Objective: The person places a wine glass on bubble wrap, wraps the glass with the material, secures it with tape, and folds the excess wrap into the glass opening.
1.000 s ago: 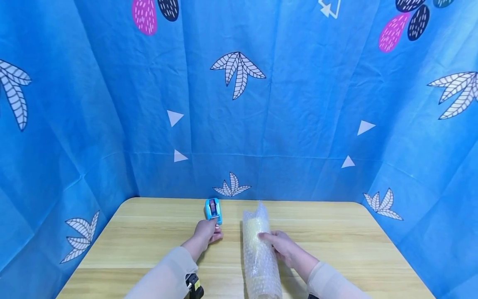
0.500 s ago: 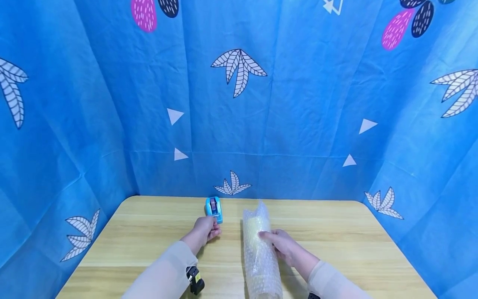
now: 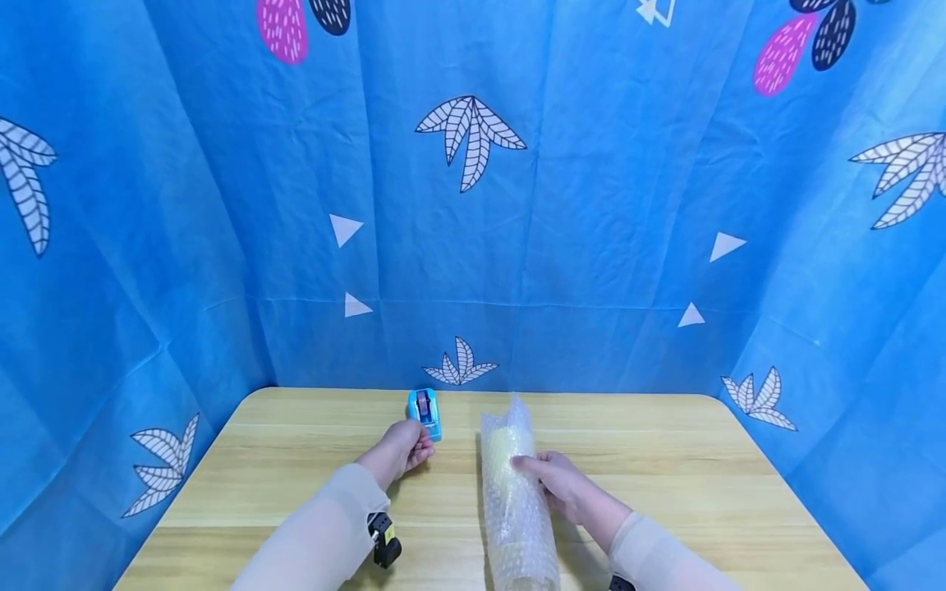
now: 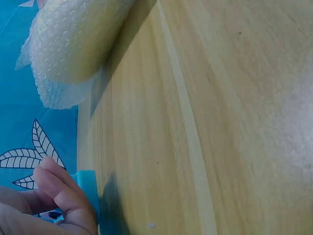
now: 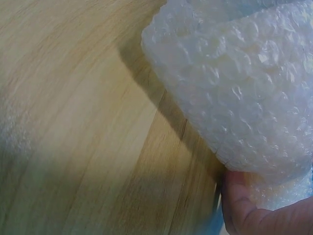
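A blue tape dispenser [image 3: 424, 408] with a roll of tape stands near the table's far edge in the head view. My left hand [image 3: 400, 447] is right at its near end, fingers curled and bent inward. In the left wrist view, the left fingers [image 4: 66, 188] overlap the dispenser [image 4: 88, 188]; I cannot tell whether they pinch the tape's end. My right hand [image 3: 563, 484] grips the side of a long bubble-wrapped roll [image 3: 510, 525], thumb on top, other fingers partly hidden beneath. Something pale yellow shows through the clear wrap. The right wrist view shows the roll's wrapped end [image 5: 244, 88] close up.
The roll lies lengthwise on a light wooden table [image 3: 296, 468]. A blue patterned curtain [image 3: 458, 246] hangs behind and on both sides of it. A black wrist camera [image 3: 383, 540] sits below my left wrist.
My left hand has drawn back slightly to the left along the dispenser's near end. The right hand keeps its hold on the roll. The head view has shifted a little.
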Action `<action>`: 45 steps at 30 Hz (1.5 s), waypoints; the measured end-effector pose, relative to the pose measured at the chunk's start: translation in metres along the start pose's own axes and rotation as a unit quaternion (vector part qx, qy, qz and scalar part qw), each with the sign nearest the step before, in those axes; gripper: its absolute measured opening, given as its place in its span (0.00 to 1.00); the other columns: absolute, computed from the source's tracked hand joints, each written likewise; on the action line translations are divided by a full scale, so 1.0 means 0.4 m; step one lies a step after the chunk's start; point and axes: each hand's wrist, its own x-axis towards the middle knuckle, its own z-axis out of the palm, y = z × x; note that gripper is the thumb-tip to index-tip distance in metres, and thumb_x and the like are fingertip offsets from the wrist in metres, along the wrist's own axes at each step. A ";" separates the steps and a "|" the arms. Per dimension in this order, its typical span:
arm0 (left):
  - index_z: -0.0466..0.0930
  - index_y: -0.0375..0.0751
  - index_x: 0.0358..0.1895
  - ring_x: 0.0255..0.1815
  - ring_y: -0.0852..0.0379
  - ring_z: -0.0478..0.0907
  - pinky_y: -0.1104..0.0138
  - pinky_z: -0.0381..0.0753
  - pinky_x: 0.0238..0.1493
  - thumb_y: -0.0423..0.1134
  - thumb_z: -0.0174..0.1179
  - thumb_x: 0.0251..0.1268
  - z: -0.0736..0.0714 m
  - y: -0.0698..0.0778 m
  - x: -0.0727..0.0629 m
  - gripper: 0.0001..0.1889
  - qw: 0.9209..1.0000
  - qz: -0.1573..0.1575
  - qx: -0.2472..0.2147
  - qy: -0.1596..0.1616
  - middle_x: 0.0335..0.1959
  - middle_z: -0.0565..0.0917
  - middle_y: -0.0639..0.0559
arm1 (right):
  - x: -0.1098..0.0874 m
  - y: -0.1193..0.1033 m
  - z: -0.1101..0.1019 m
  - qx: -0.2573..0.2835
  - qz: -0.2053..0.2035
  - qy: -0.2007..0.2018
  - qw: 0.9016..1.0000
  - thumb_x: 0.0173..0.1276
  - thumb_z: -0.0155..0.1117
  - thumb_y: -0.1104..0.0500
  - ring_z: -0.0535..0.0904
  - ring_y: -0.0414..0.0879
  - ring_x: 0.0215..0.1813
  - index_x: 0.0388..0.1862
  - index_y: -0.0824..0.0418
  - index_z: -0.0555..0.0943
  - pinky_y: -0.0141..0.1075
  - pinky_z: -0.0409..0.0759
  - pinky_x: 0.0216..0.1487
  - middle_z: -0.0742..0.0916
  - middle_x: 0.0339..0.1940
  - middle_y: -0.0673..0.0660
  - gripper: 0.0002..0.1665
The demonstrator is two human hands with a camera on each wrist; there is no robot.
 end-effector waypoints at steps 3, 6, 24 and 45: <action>0.75 0.32 0.38 0.16 0.65 0.74 0.80 0.73 0.19 0.29 0.44 0.67 -0.004 -0.010 0.005 0.09 1.000 -0.003 0.015 -0.006 0.20 0.77 0.52 | 0.001 -0.001 0.003 0.001 -0.003 0.000 1.000 0.68 0.67 0.45 0.82 0.48 0.40 0.57 0.73 0.67 0.40 0.84 0.45 0.82 0.43 0.61 0.37; 0.76 0.34 0.33 0.14 0.66 0.72 0.80 0.71 0.17 0.29 0.45 0.65 -0.009 -0.028 0.010 0.09 0.999 -0.009 0.031 -0.012 0.17 0.76 0.54 | 0.002 -0.001 0.006 -0.003 -0.002 -0.002 1.000 0.68 0.67 0.45 0.82 0.47 0.39 0.55 0.72 0.68 0.39 0.84 0.43 0.83 0.42 0.59 0.34; 0.76 0.28 0.35 0.13 0.61 0.72 0.76 0.75 0.16 0.28 0.47 0.59 0.013 -0.072 -0.026 0.08 0.990 0.090 0.108 -0.024 0.20 0.76 0.50 | 0.000 -0.005 0.007 -0.014 0.005 0.004 1.000 0.68 0.67 0.43 0.80 0.46 0.37 0.51 0.68 0.69 0.37 0.82 0.41 0.81 0.39 0.57 0.31; 0.74 0.41 0.37 0.30 0.60 0.73 0.70 0.78 0.32 0.31 0.63 0.67 0.049 -0.104 -0.062 0.06 0.892 0.366 0.266 -0.011 0.30 0.77 0.54 | -0.001 0.000 0.004 -0.032 0.003 0.016 0.999 0.66 0.68 0.41 0.73 0.46 0.35 0.45 0.63 0.66 0.36 0.75 0.37 0.75 0.39 0.56 0.31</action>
